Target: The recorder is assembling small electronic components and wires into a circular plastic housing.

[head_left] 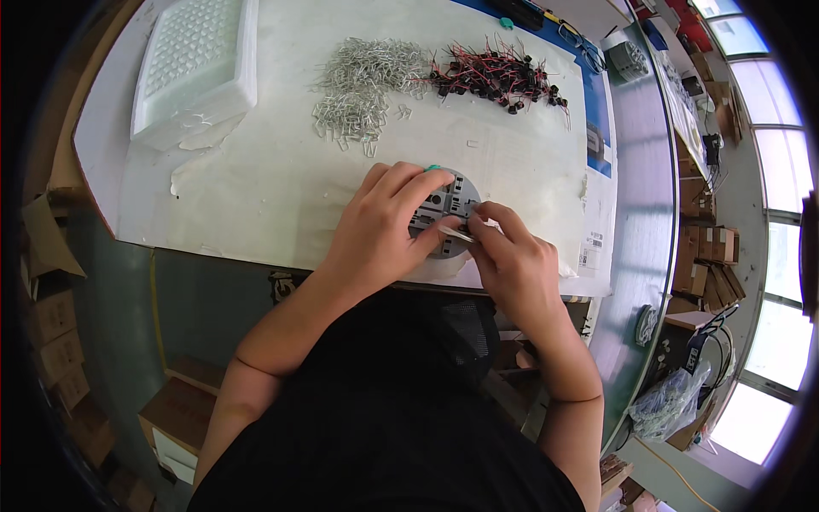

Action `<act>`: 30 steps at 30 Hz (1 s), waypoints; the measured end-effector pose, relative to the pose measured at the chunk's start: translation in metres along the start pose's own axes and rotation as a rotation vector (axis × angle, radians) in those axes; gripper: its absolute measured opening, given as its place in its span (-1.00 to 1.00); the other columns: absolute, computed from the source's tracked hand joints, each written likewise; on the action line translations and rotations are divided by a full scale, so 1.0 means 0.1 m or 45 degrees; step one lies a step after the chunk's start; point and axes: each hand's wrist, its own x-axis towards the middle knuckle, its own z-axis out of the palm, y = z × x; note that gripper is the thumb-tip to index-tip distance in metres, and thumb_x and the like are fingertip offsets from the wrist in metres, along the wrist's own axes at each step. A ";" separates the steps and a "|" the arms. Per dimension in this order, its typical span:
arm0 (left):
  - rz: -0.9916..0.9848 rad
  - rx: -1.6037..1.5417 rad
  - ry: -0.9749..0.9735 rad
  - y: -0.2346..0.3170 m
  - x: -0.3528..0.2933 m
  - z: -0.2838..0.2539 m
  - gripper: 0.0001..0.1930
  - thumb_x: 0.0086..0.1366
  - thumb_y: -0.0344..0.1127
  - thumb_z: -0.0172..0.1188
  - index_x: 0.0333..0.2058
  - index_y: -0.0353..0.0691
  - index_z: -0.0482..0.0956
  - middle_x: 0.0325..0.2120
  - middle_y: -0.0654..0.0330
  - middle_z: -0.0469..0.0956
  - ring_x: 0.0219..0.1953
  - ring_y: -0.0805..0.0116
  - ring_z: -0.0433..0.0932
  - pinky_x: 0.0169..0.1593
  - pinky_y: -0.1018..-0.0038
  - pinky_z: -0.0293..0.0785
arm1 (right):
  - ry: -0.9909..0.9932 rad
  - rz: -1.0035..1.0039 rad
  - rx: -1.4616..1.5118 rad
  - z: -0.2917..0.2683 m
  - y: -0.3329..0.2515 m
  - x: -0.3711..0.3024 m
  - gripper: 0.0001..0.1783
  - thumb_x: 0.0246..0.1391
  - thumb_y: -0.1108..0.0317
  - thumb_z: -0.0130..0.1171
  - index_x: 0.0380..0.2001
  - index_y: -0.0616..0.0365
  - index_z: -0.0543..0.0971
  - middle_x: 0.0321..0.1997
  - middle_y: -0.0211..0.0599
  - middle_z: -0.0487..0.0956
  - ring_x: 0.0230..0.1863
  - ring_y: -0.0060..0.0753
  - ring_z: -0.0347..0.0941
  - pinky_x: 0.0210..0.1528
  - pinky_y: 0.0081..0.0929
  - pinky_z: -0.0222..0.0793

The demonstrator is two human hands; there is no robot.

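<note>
A round grey plastic housing with slots and small black parts lies at the near edge of the table. My left hand grips it from the left, fingers over its far rim and thumb on the near side. At its right side, my right hand has thumb and fingers pinched together. A thin whitish strip shows between the two hands; its kind is unclear. A bit of teal shows by my left fingertips. Beyond lie a pile of bent metal wire clips and a heap of small black parts with red wires.
A white foam tray with rows of pockets stands at the far left. One loose clip lies beyond the housing. To the right runs a greenish conveyor-like surface bearing another round grey housing. Cardboard boxes sit below the table.
</note>
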 end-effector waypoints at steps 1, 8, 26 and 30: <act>-0.013 0.035 0.003 0.00 0.00 0.01 -0.49 0.14 -0.36 0.51 0.10 -0.14 0.65 -0.10 0.14 0.61 -0.08 0.05 0.56 0.02 0.20 0.59 | -0.003 -0.004 -0.002 0.00 0.03 -0.01 -0.92 0.22 0.47 0.38 -0.26 0.23 0.67 -0.10 -0.30 0.66 -0.47 -0.19 0.63 -0.44 -0.30 0.54; -0.002 0.078 0.006 0.05 0.02 0.03 -0.52 0.18 -0.33 0.52 0.09 -0.14 0.65 -0.12 0.17 0.61 -0.08 0.06 0.56 0.02 0.21 0.58 | 0.614 0.354 2.167 0.24 0.22 0.03 -0.86 0.43 0.50 0.17 -0.20 0.33 0.67 -0.14 -0.33 0.59 -0.52 -0.69 0.32 -0.49 -0.65 0.26; 0.072 0.075 0.101 0.04 0.06 -0.02 -0.65 0.20 -0.35 0.54 -0.03 -0.19 0.75 -0.16 0.16 0.68 -0.13 0.09 0.61 -0.06 0.26 0.59 | 0.098 0.681 0.603 -0.03 0.19 -0.27 -0.78 0.08 0.63 0.46 -0.18 0.24 0.71 -0.18 -0.34 0.68 -0.40 -0.61 0.50 -0.37 -0.62 0.40; 0.025 -0.208 -0.012 0.19 0.16 -0.24 -0.73 0.25 -0.33 0.54 -0.10 -0.23 0.77 -0.25 0.15 0.71 -0.25 0.23 0.64 -0.16 0.33 0.60 | 0.069 0.651 0.796 -0.13 0.10 -0.25 -0.73 0.02 0.64 0.52 -0.20 0.22 0.70 -0.16 -0.26 0.69 -0.35 -0.48 0.63 -0.36 -0.55 0.50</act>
